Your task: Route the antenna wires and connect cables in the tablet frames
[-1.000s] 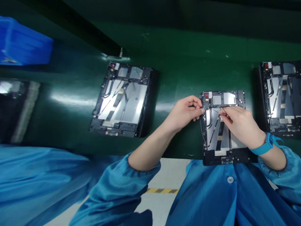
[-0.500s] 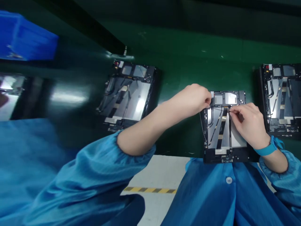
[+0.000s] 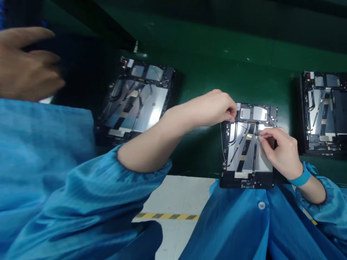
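three tablet frames lie on our dark green bench mat (image 3: pixel 211 61). at far left, a co-worker's blurred hand (image 3: pixel 27 63) hangs well apart from ours, above our blue smock sleeve (image 3: pixel 67 180). next comes the first frame (image 3: pixel 135 104), set at a slant, with no hand on it. below the mat's near edge, yellow-and-black floor tape (image 3: pixel 166 216) crosses the pale floor. our left hand (image 3: pixel 219 108) reaches the top left corner of the middle frame (image 3: pixel 260 113), fingers (image 3: pixel 231 116) curled together against it; whatever they pinch is hidden. that frame lies at the mat's near edge, straight ahead of our chest, with a thin grey cable (image 3: pixel 222 144) looping off its left side. our right hand (image 3: pixel 282 151) sits over its metal sheet, thumb and forefinger pressed together on a fine black wire (image 3: pixel 258 136). a teal wristband (image 3: pixel 300 178) circles that wrist. the third frame (image 3: pixel 322 115) lies just beyond, untouched.
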{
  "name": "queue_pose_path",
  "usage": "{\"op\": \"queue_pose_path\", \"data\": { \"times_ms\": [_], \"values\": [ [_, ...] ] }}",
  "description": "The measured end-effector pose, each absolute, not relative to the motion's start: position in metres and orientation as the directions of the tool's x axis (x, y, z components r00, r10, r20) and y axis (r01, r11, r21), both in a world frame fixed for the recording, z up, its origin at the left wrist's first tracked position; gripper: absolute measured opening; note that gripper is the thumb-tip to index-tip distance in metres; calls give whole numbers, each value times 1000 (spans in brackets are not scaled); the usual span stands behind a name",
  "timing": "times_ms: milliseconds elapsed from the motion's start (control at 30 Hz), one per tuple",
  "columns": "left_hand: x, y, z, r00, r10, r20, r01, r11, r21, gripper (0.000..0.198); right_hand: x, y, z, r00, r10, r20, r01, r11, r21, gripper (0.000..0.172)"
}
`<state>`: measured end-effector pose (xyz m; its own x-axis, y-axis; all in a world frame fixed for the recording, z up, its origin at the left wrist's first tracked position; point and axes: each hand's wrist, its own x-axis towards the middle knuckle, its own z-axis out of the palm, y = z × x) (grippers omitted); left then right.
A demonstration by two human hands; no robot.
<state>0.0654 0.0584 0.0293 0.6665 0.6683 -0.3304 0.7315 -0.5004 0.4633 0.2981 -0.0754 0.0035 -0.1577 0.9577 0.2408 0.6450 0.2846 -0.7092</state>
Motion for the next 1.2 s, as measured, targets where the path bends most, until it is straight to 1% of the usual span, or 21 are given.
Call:
{"op": "queue_pose_path", "data": {
  "times_ms": [167,467,567,700,767,833,933,1000,1033,1100,1200],
  "values": [
    [60,59,29,668,656,-351,733,-501,460,22,302,-75,2,-138,967,213,627,252,-737,20],
    [68,57,38,657,642,-396,749,-493,442,19,313,-73,-1,-142,967,211,641,252,-725,17],
    [71,56,40,652,646,-397,757,-520,396,24,314,-72,0,-140,965,223,643,260,-720,15],
    [77,50,47,640,652,-407,768,-564,304,26,309,-63,4,-24,959,284,672,226,-705,14],
    [80,39,50,628,695,-349,778,-569,267,22,304,-54,5,18,943,333,706,224,-671,15],
    [84,21,51,591,762,-265,806,-539,246,17,298,-46,5,-4,933,359,767,233,-598,17],
    [94,-13,46,487,851,-198,869,-450,205,17,294,-41,6,-136,937,323,839,282,-465,22],
    [104,-33,41,430,881,-197,901,-405,155,17,296,-44,6,-209,933,291,845,322,-426,24],
    [109,-40,38,412,888,-203,910,-391,137,17,298,-47,7,-227,932,283,839,335,-429,24],
    [118,-49,34,390,895,-217,920,-370,127,17,304,-55,7,-230,934,273,805,340,-485,23],
    [121,-53,31,369,902,-223,926,-337,169,20,312,-65,4,-153,959,239,710,275,-649,16]
  ]
}}
